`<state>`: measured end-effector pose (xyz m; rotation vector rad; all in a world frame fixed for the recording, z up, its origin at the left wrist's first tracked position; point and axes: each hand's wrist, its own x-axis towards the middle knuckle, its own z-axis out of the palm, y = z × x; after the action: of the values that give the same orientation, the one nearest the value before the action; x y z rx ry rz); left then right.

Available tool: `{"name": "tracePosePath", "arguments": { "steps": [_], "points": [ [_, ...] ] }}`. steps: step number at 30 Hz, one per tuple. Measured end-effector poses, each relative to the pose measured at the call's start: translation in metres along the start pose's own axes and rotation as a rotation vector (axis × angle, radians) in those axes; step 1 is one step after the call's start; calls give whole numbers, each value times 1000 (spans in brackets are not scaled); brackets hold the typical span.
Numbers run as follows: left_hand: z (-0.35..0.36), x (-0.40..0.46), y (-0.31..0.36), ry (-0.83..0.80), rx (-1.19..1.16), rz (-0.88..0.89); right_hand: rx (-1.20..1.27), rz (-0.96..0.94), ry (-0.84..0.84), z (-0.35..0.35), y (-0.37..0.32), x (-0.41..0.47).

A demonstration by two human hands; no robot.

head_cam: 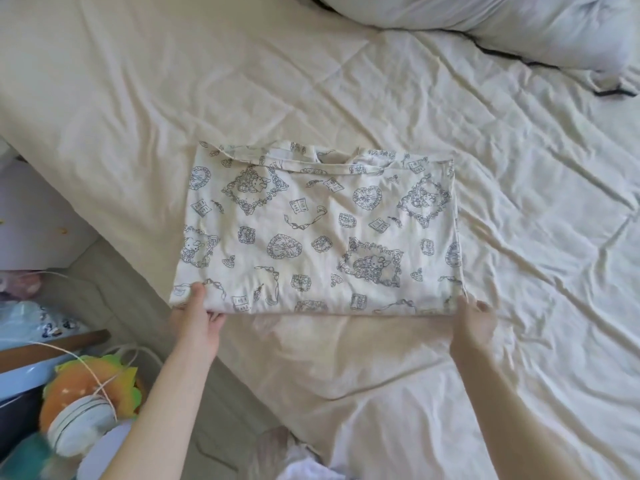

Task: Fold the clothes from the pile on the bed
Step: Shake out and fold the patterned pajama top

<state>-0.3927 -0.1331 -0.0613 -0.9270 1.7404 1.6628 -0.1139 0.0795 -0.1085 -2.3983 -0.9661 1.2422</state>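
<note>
**Cream printed garment flat on bed, both hands at near corners**

Cream sheet [346, 81] covers the bed, wrinkled all over. Going left to right:

At 9 o'clock, off the bed edge: white surface [31, 216], partly in shadow. At 8 o'clock below it, bedside clutter w/ an orange-and-green plush [86, 382], a round white item [81, 424] lying against it, and thin white cord [90, 368] looping across. Details blurry, can't tell more.

Left hand [199, 315] at approx 7 o'clock of the garment: thumb lies on top of the cloth, fingers tucked under the near-left corner, pinching it. Forearm runs down to bottom edge of frame.

Centre: folded garment [318, 230], cream fabric w/ dark blue line print (hearts, frames, small books, ribbons). Lies flat on the sheet as a rough rectangle, neckline/strap band along the far edge at 12 o'clock. Near edge is a fold.

Right hand [472, 318] at approx 5 o'clock of the garment: fingers curled round the near-right corner, gripping the cloth; thumb side not clearly seen.

At 6 o'clock, bottom edge btwn the forearms: bit of white fabric [301, 469], partly cut off.

At 1 o'clock, top right: white pillow [502, 26] w/ dark trim along its edge, well apart from the garment.
</note>
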Motion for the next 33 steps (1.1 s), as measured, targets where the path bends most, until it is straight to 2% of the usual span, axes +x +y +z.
{"name": "tracePosePath", "arguments": {
  "steps": [1, 2, 3, 4, 5, 7, 9, 11, 13, 14, 15, 17, 19, 21, 22, 24, 26, 27, 31, 33],
  "points": [
    [5, -10, -2, 7, 32, 86, -179, -208, 59, -1, 6, -10],
    [12, -22, -4, 17, 90, 190, -286, -442, 41, -3, 10, -22],
    [19, -35, -6, 25, 177, 314, -324, -609, -34, -3, 14, -31],
    [30, -50, -8, 9, 283, 463, -309, -664, -144, -5, 16, -38],
    [42, -65, -11, -39, 384, 607, -258, -626, -267, -6, 15, -43],
    [74, -96, -23, -214, 547, 806, -27, -394, -456, -15, 5, -52],
    [105, -124, -46, -451, 722, 982, 286, -169, -578, -25, -9, -50],
    [130, -147, -74, -691, 887, 1160, 560, -33, -667, -37, -22, -39],
    [142, -153, -108, -914, 1122, 1269, 633, -20, -716, -48, -30, -26],
    [143, -149, -124, -1004, 1304, 1260, 583, -46, -722, -50, -33, -21],
    [141, -142, -135, -1027, 1496, 1233, 493, -69, -715, -49, -34, -15],
    [128, -122, -145, -942, 1698, 1256, 311, -53, -628, -43, -34, -3],
    [112, -102, -144, -796, 1735, 1342, 238, 19, -515, -36, -34, 10],
    [98, -84, -140, -681, 1806, 1302, 202, 48, -438, -31, -35, 20],
    [93, -77, -137, -666, 1794, 1289, 180, 21, -410, -30, -34, 23],
    [91, -65, -136, -682, 1744, 1332, 128, -157, -370, -31, -31, 25],
    [92, -59, -139, -693, 1682, 1434, 98, -345, -356, -36, -25, 23],
    [92, -58, -141, -695, 1658, 1483, 88, -374, -334, -39, -21, 24],
    [86, -52, -148, -729, 1746, 1499, -15, -165, -266, -47, 4, 40],
    [80, -47, -148, -737, 1843, 1471, -134, -197, -264, -46, 13, 50]
  ]
}}
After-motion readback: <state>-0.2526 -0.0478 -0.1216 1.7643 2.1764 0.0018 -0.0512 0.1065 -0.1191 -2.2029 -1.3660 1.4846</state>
